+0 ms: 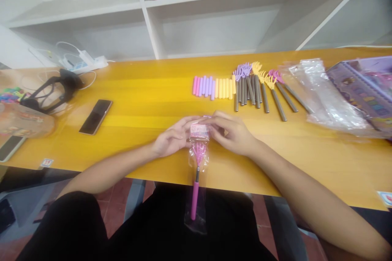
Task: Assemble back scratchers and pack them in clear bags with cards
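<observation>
Gripping the likely light, slippery packet (197, 175) by its top, mid-frame, suits the left hand (172, 138) and right hand (232, 132), both half-curled, holding it.

One left hand (171, 140), one right hand (234, 133), one bagged back scratcher (194, 202) between them; from there, two phones (96, 116) toward nine o'clock; toward one o'clock, two pink tubes (195, 85), about five purple tubes (207, 86), about six yellow tubes (223, 89); toward two — two pink scratchers (287, 97), three yellow scratchers (265, 97), purple scratchers (244, 70) overlapping beyond counting.
</observation>
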A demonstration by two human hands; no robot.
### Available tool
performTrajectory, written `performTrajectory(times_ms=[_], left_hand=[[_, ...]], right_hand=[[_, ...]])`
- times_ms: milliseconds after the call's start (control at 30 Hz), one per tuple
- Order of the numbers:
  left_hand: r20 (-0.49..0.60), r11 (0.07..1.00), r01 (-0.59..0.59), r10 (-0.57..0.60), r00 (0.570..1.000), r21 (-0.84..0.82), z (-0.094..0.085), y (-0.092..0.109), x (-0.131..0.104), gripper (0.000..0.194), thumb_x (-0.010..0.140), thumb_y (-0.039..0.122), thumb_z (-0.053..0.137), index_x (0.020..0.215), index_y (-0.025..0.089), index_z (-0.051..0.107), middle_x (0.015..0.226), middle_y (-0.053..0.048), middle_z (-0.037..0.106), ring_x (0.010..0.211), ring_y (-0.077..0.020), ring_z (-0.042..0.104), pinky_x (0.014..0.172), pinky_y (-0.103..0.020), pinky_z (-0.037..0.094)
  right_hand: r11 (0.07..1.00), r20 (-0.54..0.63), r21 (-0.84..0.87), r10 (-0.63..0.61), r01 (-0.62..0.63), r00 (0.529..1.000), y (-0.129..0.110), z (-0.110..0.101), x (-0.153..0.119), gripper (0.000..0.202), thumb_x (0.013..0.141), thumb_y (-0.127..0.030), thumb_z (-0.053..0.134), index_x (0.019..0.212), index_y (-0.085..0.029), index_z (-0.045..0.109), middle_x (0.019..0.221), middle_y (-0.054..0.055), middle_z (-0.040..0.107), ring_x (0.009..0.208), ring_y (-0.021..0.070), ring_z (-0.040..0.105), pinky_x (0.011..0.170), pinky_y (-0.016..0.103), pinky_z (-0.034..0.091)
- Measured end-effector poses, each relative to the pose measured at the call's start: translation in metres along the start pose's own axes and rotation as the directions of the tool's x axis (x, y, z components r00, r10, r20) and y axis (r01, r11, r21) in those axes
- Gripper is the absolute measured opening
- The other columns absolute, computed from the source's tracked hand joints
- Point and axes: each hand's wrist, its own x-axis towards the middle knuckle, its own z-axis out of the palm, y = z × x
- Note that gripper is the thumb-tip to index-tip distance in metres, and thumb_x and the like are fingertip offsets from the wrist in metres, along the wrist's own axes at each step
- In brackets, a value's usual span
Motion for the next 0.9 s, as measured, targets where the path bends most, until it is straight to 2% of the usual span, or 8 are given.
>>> performTrajectory(times_ms=[200,367,500,633,700,800,867,900], left_hand=[[0.016,1.000,-0.025,0.025,1.000,0.006,0.002,0.002,0.000,0.070,0.080,0.028,0.067,0.149,0.030,0.060,0.178,-0.010,0.037,0.152,-0.0392,0.049,0.112,-0.056,0.052],[0.026,1.000,-0.021,0.021,0.999,0.011,0.000,0.001,-0.001,0.070,0.081,0.028,0.068,0.151,0.030,0.060,0.178,-0.010,0.037,0.149,-0.0382,0.053,0.109,-0.052,0.055],[0.043,0.999,-0.007,0.006,0.999,0.031,0.000,0.003,-0.001,0.069,0.084,0.028,0.073,0.152,0.031,0.059,0.178,-0.012,0.038,0.147,-0.0376,0.056,0.112,-0.053,0.054],[0.033,0.995,0.009,-0.013,0.999,0.096,0.000,0.002,-0.001,0.067,0.089,0.028,0.078,0.152,0.035,0.057,0.175,-0.013,0.041,0.142,-0.0363,0.062,0.111,-0.050,0.055],[0.031,0.993,0.033,-0.037,0.999,0.117,-0.001,-0.002,-0.002,0.075,0.092,0.028,0.081,0.158,0.040,0.048,0.166,-0.015,0.052,0.134,-0.0364,0.070,0.107,-0.051,0.057],[0.031,0.985,0.058,-0.064,0.997,0.161,-0.004,-0.011,-0.002,0.101,0.095,0.027,0.083,0.169,0.048,0.018,0.151,-0.017,0.067,0.122,-0.0337,0.077,0.104,-0.053,0.058],[0.006,0.977,0.075,-0.078,0.997,0.199,-0.007,-0.015,-0.001,0.113,0.096,0.027,0.083,0.171,0.049,0.002,0.146,-0.019,0.071,0.120,-0.0317,0.078,0.102,-0.050,0.059],[-0.003,0.973,0.088,-0.090,0.996,0.214,-0.009,-0.017,-0.001,0.114,0.096,0.028,0.083,0.171,0.048,-0.001,0.145,-0.020,0.072,0.122,-0.0316,0.077,0.100,-0.049,0.059]], right_hand=[[0.998,0.005,0.006,-0.056,0.056,0.998,0.001,0.000,-0.001,0.029,0.106,-0.017,0.057,0.127,-0.025,0.076,0.088,0.003,0.060,0.069,0.0137,0.054,0.062,0.029,0.047],[1.000,0.023,0.018,-0.020,0.019,1.000,-0.001,-0.002,-0.001,0.025,0.108,-0.021,0.055,0.121,-0.025,0.076,0.089,0.003,0.064,0.068,0.0140,0.055,0.062,0.030,0.047],[0.992,-0.085,-0.050,0.109,-0.113,0.990,0.001,-0.003,0.000,0.020,0.109,-0.029,0.058,0.122,-0.023,0.071,0.087,0.003,0.062,0.067,0.0148,0.055,0.063,0.031,0.048],[0.965,-0.054,0.040,0.260,-0.258,0.964,0.006,-0.001,0.000,0.040,0.104,-0.039,0.069,0.140,-0.024,0.059,0.104,0.004,0.070,0.065,0.0128,0.059,0.061,0.031,0.052],[0.955,-0.037,0.116,0.278,-0.272,0.960,0.008,0.002,-0.001,0.043,0.103,-0.038,0.072,0.141,-0.024,0.057,0.105,0.003,0.072,0.063,0.0115,0.060,0.060,0.029,0.052],[0.949,-0.047,0.180,0.273,-0.261,0.961,0.008,0.006,-0.001,0.041,0.104,-0.033,0.070,0.142,-0.024,0.058,0.103,0.002,0.073,0.062,0.0097,0.059,0.061,0.028,0.053],[0.953,-0.048,0.175,0.260,-0.248,0.964,0.007,0.006,-0.001,0.039,0.104,-0.030,0.069,0.142,-0.023,0.059,0.101,0.002,0.073,0.062,0.0094,0.059,0.062,0.028,0.053],[0.959,-0.047,0.158,0.245,-0.235,0.968,0.006,0.005,-0.001,0.036,0.104,-0.029,0.069,0.140,-0.023,0.062,0.100,0.002,0.072,0.062,0.0096,0.059,0.063,0.028,0.053]])
